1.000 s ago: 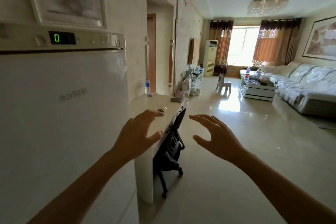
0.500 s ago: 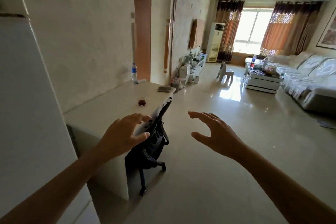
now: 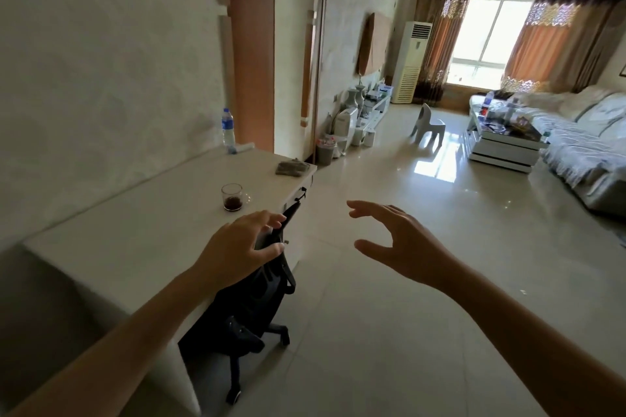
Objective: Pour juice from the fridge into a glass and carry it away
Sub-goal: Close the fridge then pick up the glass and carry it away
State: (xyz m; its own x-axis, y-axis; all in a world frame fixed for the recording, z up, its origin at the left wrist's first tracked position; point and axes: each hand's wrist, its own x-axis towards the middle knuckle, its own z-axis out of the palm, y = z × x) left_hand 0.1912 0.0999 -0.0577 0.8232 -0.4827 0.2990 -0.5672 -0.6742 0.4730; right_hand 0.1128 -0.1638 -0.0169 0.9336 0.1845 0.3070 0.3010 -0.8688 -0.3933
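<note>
Glass [image 3: 232, 197] sits on desk [image 3: 142, 234]; black chair [image 3: 257, 284] tucked beside it.

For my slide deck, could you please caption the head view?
Both hands, left and right, reach open and empty toward a glass mug holding a little dark juice on the white desk.

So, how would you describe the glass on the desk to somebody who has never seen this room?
Find the long white desk against the left wall, with a black office chair pushed under it. Near the desk's front edge stands a small clear glass with a handle. It alone holds dark liquid at the bottom, unlike the tall water bottle by the wall and the flat grey cloth at the far corner.
</note>
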